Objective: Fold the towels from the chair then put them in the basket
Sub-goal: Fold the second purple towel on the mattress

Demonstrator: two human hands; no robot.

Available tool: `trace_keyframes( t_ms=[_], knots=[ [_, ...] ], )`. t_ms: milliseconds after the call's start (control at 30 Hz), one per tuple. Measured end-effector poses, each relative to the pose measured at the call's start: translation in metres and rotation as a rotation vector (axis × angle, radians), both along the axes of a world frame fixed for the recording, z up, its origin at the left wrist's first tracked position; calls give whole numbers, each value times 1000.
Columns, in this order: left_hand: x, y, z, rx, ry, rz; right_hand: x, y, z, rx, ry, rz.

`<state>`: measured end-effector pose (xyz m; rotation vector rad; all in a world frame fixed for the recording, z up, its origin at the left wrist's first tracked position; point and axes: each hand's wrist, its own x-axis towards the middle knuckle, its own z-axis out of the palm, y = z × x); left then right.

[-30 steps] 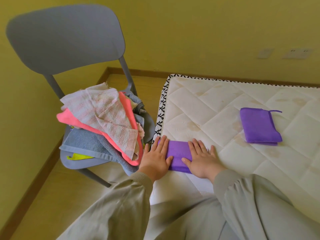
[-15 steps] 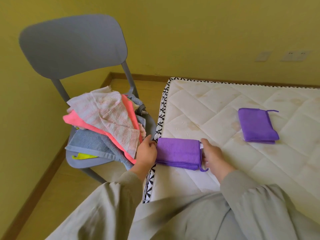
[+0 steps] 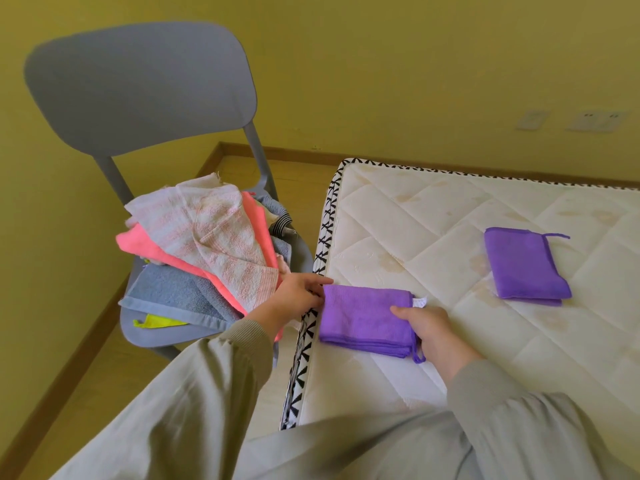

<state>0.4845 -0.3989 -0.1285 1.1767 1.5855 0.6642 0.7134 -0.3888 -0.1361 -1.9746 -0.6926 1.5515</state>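
I see the right hand point(image 3: 429, 330) clamped on the folded purple towel's point(image 3: 363, 317) right edge, thumb on top and fingers curled under. The left hand point(image 3: 298, 296) meets its left edge, but whether it is pinching I cannot tell. The towel lies on the mattress point(image 3: 415, 230) corner nearest the chair point(image 3: 138, 88).

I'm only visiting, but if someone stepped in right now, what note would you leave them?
The right grip pinches the near purple towel at its right edge; the left grip touches its left edge. It lies folded on the mattress, apart from a second folded purple towel. Left: the towel pile on the chair, then basketing all; no basket in view.
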Motion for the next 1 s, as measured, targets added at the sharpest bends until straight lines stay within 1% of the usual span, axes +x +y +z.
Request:
trace_keyframes(
  t_ms=[100,267,500,600,700,800,867,933,1000],
  knots=[
    [0,0,1,22,-6,-99,4,4,-2,-14,-12,-1],
    [4,4,-2,68,26,-40,2,7,-7,-6,-112,37],
    [13,13,-7,128,184,-132,4,8,-9,-8,-93,46],
    [10,16,-7,122,167,-129,5,9,-12,0,-118,49],
    [9,17,-7,86,121,-76,5,9,-13,1,-117,42],
    [11,14,-9,29,53,21,7,10,-14,-7,-131,63],
    [13,17,-7,-5,57,51,8,9,-13,-7,-133,68],
    [15,24,-2,-104,16,104,8,9,-13,1,-124,65],
    [18,27,6,-241,-80,156,7,7,-13,13,-93,62]
  ],
)
